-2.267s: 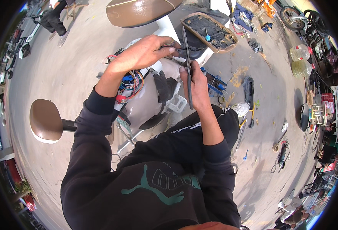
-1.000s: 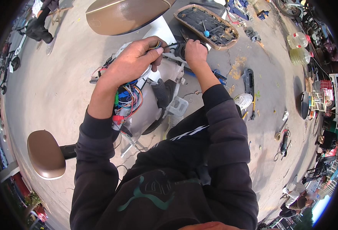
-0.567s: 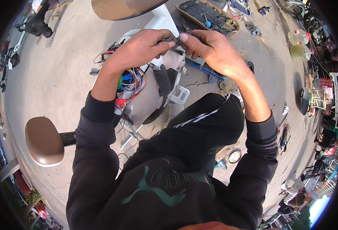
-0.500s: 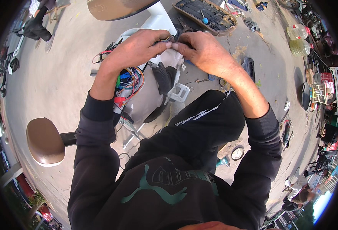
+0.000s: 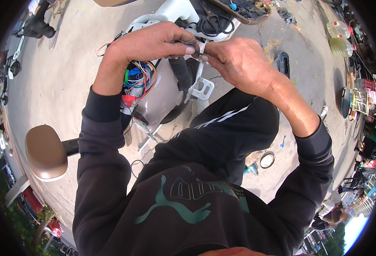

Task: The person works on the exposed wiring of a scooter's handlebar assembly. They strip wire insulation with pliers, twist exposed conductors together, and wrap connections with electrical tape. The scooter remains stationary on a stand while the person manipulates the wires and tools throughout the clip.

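Note:
Over a white scooter-like frame [image 5: 175, 15], my two hands meet with fingers pinched. My left hand [image 5: 153, 42] is closed on a few thin coloured wires [image 5: 190, 42], part of which its fingers hide. Close to its fingertips, my right hand [image 5: 241, 64] pinches a small thin dark piece [image 5: 200, 53]; whether this is tape or cable cannot be made out. Below my left wrist hangs a tangle of coloured wires [image 5: 145, 79] with green, blue and red connectors. Black-handled scissors [image 5: 215, 21] lie on the frame beyond my right hand.
A brown padded seat [image 5: 47, 152] on a dark bar stands at the left. A white pedal [image 5: 203, 88] sticks out beside my knee. On the ground lie a black oblong part [image 5: 283, 64] and a round ring-shaped thing [image 5: 267, 160]. Liquid-filled bottles [image 5: 341, 47] stand far right.
My right hand has moved slightly right and down, and a thin dark piece now shows between my fingertips. The view has shifted, bringing the scissors fully into sight.

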`<move>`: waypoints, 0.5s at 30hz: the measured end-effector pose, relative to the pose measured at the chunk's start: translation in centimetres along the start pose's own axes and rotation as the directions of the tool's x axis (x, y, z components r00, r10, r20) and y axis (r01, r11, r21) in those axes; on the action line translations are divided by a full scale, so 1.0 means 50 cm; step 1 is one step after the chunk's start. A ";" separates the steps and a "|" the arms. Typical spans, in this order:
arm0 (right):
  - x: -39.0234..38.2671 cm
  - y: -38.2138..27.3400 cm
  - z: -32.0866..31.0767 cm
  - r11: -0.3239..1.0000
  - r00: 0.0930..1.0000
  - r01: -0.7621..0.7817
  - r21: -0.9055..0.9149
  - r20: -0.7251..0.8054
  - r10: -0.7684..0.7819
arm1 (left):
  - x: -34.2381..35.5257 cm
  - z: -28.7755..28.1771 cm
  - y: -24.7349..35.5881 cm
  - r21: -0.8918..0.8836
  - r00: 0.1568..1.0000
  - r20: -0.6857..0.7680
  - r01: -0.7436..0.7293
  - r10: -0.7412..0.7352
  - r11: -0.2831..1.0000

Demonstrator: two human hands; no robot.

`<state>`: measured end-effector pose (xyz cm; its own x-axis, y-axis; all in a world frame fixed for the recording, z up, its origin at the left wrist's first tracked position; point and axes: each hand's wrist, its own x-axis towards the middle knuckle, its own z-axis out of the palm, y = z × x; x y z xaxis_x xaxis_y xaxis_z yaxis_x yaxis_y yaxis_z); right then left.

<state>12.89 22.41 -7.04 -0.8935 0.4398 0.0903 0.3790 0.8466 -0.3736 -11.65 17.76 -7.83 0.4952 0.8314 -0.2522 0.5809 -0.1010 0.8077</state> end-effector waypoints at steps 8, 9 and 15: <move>0.008 -0.002 0.019 0.999 0.999 0.005 0.052 0.049 -0.007 | -0.007 0.011 -0.067 -0.090 1.000 0.018 -0.021 0.023 0.996; 0.008 -0.003 0.020 0.998 0.999 -0.003 0.069 0.049 -0.001 | -0.009 0.009 -0.068 -0.087 0.999 0.027 -0.018 0.020 0.996; -0.003 -0.026 0.014 0.984 0.990 -0.106 0.141 0.112 0.091 | -0.028 0.011 -0.069 -0.128 0.999 0.011 -0.041 0.042 0.991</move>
<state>12.34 21.04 -7.21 -0.8768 0.4784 -0.0480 0.4340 0.7445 -0.5073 -13.98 16.62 -10.54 0.5262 0.8205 -0.2235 0.4727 -0.0637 0.8789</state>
